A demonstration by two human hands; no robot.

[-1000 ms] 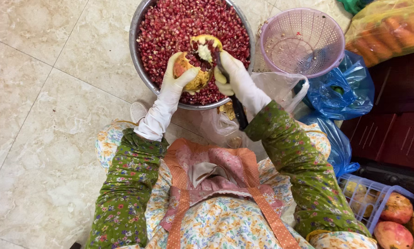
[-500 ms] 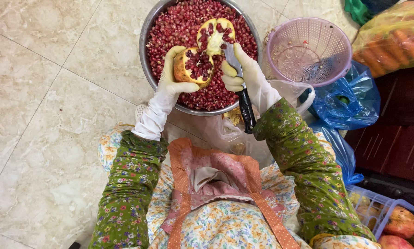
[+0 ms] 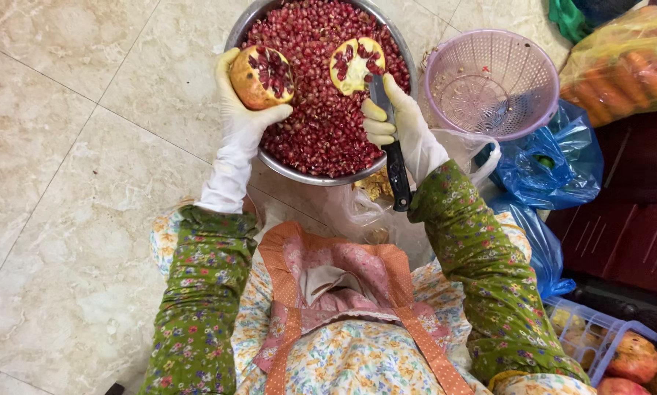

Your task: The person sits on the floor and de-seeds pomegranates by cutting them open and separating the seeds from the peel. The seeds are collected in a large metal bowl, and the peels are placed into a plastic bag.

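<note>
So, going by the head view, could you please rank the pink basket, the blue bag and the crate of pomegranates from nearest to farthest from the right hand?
1. Pink basket, just right of the right hand.
2. Blue bag, below the basket.
3. Crate, bottom right corner.

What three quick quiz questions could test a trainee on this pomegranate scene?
1. True or false: the left hand holds a pomegranate half.
2. What does the right hand grip besides the other half? A) spoon B) knife C) brush
3. What fills the metal bowl?

Key: 1 true. 2 B. 3 red pomegranate seeds.
</note>
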